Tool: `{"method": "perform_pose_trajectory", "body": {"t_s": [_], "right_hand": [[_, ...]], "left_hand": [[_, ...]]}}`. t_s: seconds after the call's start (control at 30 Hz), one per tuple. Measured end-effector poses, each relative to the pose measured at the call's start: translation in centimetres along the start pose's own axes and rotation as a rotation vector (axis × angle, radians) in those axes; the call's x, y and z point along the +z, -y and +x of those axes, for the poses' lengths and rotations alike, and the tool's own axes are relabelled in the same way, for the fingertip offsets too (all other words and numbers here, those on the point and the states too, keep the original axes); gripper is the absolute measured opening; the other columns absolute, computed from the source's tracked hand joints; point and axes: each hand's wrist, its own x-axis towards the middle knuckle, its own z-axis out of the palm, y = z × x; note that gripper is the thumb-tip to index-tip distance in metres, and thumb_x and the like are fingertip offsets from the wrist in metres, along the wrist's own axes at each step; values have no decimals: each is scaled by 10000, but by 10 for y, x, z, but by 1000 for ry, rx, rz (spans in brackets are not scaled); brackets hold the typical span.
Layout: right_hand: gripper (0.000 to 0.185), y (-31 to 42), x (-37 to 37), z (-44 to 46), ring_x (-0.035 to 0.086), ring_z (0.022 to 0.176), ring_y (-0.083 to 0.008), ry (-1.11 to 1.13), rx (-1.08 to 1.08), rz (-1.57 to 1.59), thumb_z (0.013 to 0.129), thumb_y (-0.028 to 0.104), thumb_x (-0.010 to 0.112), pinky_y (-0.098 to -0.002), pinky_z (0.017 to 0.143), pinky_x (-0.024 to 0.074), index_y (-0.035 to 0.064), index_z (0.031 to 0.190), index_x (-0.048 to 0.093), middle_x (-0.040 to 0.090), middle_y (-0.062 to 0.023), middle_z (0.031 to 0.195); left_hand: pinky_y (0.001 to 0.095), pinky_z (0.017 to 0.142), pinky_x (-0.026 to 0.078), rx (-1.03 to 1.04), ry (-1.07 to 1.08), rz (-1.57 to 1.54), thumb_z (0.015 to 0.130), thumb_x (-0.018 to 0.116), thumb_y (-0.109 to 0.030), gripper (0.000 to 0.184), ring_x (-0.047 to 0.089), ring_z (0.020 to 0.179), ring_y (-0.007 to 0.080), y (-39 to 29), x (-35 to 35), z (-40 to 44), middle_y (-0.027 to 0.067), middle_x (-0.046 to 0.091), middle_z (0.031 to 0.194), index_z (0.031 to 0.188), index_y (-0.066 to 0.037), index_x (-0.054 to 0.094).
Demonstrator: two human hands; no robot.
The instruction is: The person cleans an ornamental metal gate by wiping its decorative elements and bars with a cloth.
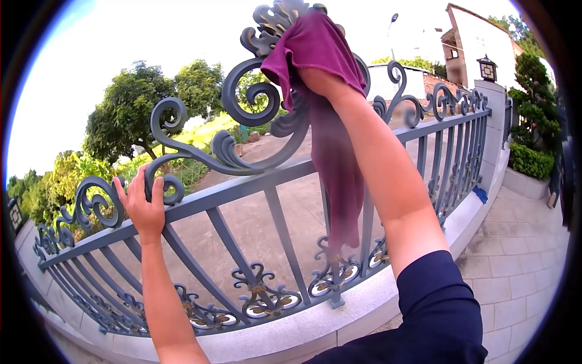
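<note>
A grey metal fence with curled scrollwork along its top rail stretches across the view. My left hand grips a scroll at the rail, thumb on one side and fingers on the other. High up in the middle, my right hand presses a purple cloth against the leafy ornament crowning the fence. The cloth covers most of that hand's fingers. Its long end hangs down in front of the bars, blurred by motion.
A pale stone ledge carries the fence. A blue crumpled item lies on it to the right, near a pillar topped by a lantern. Paving runs along the right. Trees stand beyond.
</note>
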Motion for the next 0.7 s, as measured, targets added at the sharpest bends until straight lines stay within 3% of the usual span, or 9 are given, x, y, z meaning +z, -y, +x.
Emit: {"method": "perform_pose_trajectory", "body": {"t_s": [0.23, 0.27, 0.4, 0.6, 0.7], "right_hand": [[261, 1, 5, -2, 668, 1162, -413, 90, 6, -49, 945, 217, 703, -469, 981, 531, 82, 1161, 758, 699, -232, 1222], [324, 8, -6, -9, 680, 1159, -377, 168, 45, -61, 975, 293, 709, -465, 1015, 541, 72, 1209, 734, 701, -213, 1246], [400, 27, -37, -37, 680, 1148, -391, 203, 45, -1, 945, 329, 763, -468, 1000, 549, 62, 1238, 718, 698, -212, 1236], [293, 32, -49, -13, 691, 1132, -382, 284, 151, -69, 975, 290, 724, -450, 987, 553, 87, 1184, 759, 717, -217, 1222], [256, 13, -30, 12, 697, 1139, -369, 280, 95, -92, 993, 263, 685, -443, 990, 552, 93, 1164, 772, 734, -216, 1215]], "left_hand": [[534, 1323, 164, -6, -4, 20, 1018, 724, -278, 396, 699, 1020, 241, 2, 0, -1, 84, 748, 1040, 1328, -32, 694], [533, 1323, 165, 2, -13, 22, 1018, 724, -279, 397, 700, 1020, 241, 3, 1, -1, 87, 749, 1039, 1327, -31, 695], [528, 1323, 169, -24, 12, 25, 1018, 723, -280, 404, 704, 1033, 247, 1, 0, -2, 93, 759, 1077, 1323, -17, 693], [526, 1324, 166, -22, 1, -2, 1019, 722, -280, 405, 703, 1046, 250, 0, 0, -1, 93, 753, 1074, 1331, -25, 691], [526, 1325, 163, -5, -1, 4, 1019, 722, -281, 401, 700, 1049, 246, 0, 0, 0, 93, 747, 1062, 1336, -36, 692]]}}
